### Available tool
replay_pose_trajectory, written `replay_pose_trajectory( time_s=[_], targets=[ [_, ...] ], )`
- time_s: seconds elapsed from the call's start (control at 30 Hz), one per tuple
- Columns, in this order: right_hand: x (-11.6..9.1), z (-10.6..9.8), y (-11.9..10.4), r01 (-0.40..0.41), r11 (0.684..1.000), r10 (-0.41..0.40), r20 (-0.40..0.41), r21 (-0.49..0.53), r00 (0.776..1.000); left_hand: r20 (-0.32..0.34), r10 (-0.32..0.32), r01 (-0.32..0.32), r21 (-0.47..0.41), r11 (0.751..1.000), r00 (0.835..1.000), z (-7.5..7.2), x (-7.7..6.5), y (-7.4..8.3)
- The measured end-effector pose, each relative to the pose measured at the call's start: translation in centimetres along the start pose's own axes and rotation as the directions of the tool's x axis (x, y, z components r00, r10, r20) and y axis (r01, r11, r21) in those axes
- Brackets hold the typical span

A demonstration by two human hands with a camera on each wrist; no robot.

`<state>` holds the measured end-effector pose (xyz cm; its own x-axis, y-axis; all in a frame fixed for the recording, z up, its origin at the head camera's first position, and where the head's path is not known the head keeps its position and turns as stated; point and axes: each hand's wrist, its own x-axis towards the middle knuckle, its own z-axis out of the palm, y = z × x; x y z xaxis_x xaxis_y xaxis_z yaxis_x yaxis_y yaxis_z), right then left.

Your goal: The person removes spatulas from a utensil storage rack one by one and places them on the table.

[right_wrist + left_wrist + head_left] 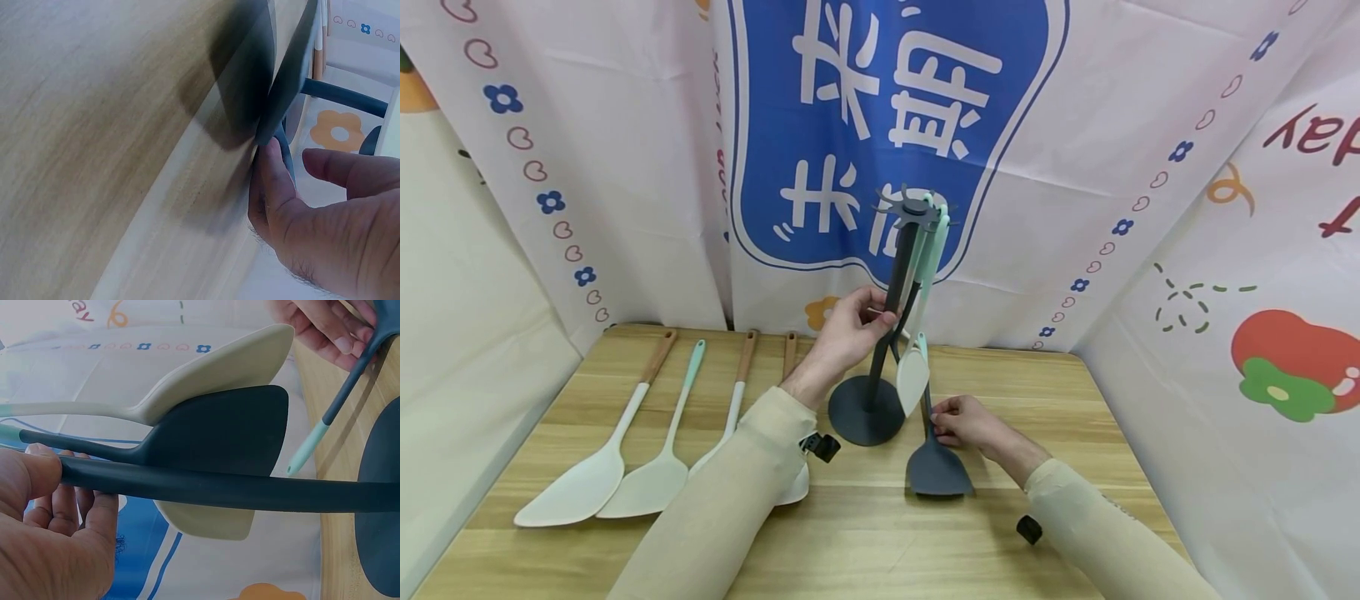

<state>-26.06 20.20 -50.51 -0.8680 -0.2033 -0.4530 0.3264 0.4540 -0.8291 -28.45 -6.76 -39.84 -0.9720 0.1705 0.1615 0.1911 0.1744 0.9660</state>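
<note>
"What do you get on the left hand (852, 329)?"

"From my seat, its thumb and fingers are wrapped around the pole of the dark stand (868, 427), high up, under the hooks. The stand's round base is on the wooden table (1000, 550), near the back edge, and the pole leans a little."

"And the right hand (973, 427)?"

"I read it as pinching the dark spatula (938, 473) by the neck, just above the blade. That spatula is to the right of the base, blade toward the person, mint-tipped handle pointing back. My left wrist feed has the handle raised over the wood; whether the blade touches down, I can't tell."

"What's hanging?"

"On the hooks' right side, I see a cream spatula (913, 383) with a mint handle and a second dark turner (219, 431) beside it. A pale edge (206, 525) shows under the pole; I can't say whether it's another utensil."

"Farther out?"

"On my left, a white turner (576, 487) with a brown handle lies next to a mint-handled turner (651, 483). Two more brown handles (747, 354) follow, their tools partly covered by the left sleeve (722, 492). Behind the table I have a white curtain (647, 167) with a blue printed panel (760, 100)."
</note>
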Motion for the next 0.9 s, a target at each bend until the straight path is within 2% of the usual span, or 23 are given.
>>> replay_pose_trajectory(
  time_s=[0.33, 0.5, 0.63, 0.9],
  targets=[
    [-0.3, -0.5, 0.0, 0.001, 1.000, -0.001, 0.027, 0.020, 1.000, 0.000, 0.006, -0.006, -0.002, 1.000, 1.000, 0.0, 0.0, 0.0],
    [-0.7, -0.9, -0.4, 0.022, 1.000, -0.022, -0.018, -0.001, 1.000, -0.002, 0.006, -0.006, -0.004, 1.000, 1.000, 0.0, 0.1, 0.0],
    [-1.1, -1.2, -1.3, 0.070, 0.997, -0.069, -0.063, 0.010, 0.996, -0.001, 0.001, -0.001, -0.007, 1.000, 1.000, 0.0, 0.1, 0.0],
    [-2.7, -1.9, -3.6, 0.208, 0.978, -0.204, -0.084, 0.031, 0.975, 0.005, -0.006, 0.006, -0.015, 1.000, 1.000, 0.0, 0.0, 0.0]
  ],
)
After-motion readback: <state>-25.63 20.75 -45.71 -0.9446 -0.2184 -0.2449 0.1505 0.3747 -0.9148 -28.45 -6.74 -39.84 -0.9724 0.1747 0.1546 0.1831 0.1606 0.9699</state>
